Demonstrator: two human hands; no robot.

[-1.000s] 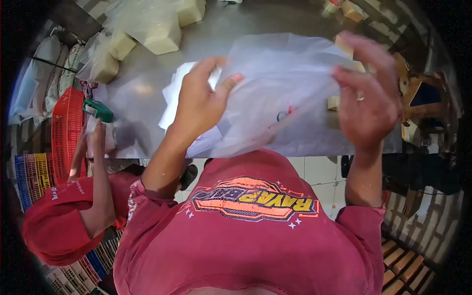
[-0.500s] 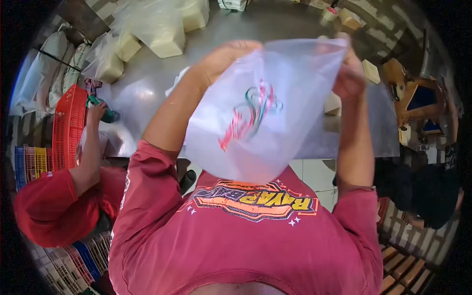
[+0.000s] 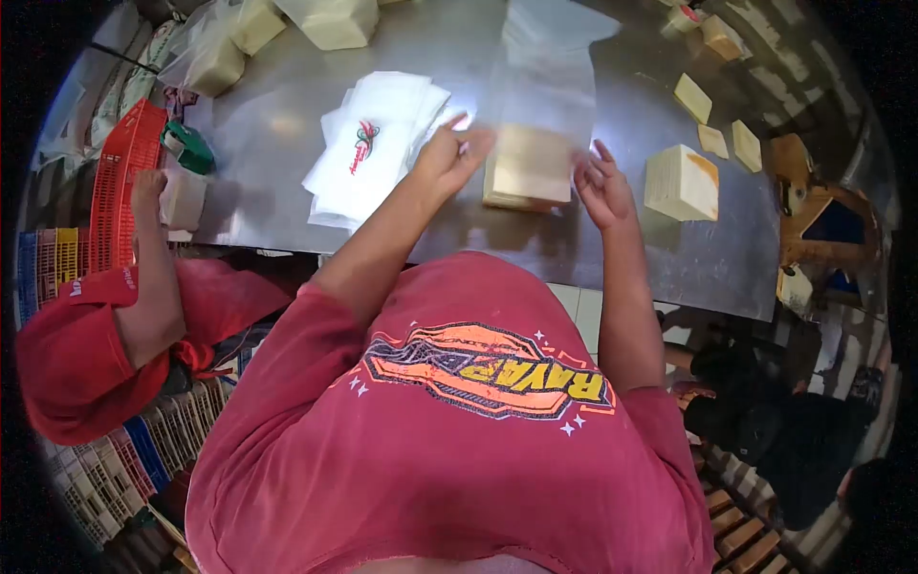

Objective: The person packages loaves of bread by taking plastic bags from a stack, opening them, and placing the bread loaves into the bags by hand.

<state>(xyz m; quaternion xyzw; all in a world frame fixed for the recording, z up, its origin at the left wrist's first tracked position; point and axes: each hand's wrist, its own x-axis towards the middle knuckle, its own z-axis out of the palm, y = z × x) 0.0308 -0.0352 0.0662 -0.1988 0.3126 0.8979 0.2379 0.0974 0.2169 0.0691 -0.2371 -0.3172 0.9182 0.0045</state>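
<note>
A pale, square-sided stack [image 3: 529, 167] sits on the metal table in front of me. A clear plastic bag [image 3: 545, 72] stretches away from its far side; I cannot tell how much of the stack is inside. My left hand [image 3: 453, 155] hovers to the left of the stack, fingers apart and holding nothing. On the other side, my right hand [image 3: 604, 187] is open beside the stack's right edge, fingers spread and slightly blurred. Left of my left hand lies a fanned pile of white printed plastic bags [image 3: 368, 143].
Another pale stack [image 3: 681, 182] stands at right, near several smaller pale pieces [image 3: 693, 98]. Bagged blocks [image 3: 330, 24] line the table's far left. A co-worker's arm [image 3: 153, 277] is at left by a red crate [image 3: 124, 177]. A wooden object [image 3: 830, 230] stands at right.
The plastic bag that both hands held up in front of me is now down at the stack. Both hands have let go and lowered, and the table's middle has come into view.
</note>
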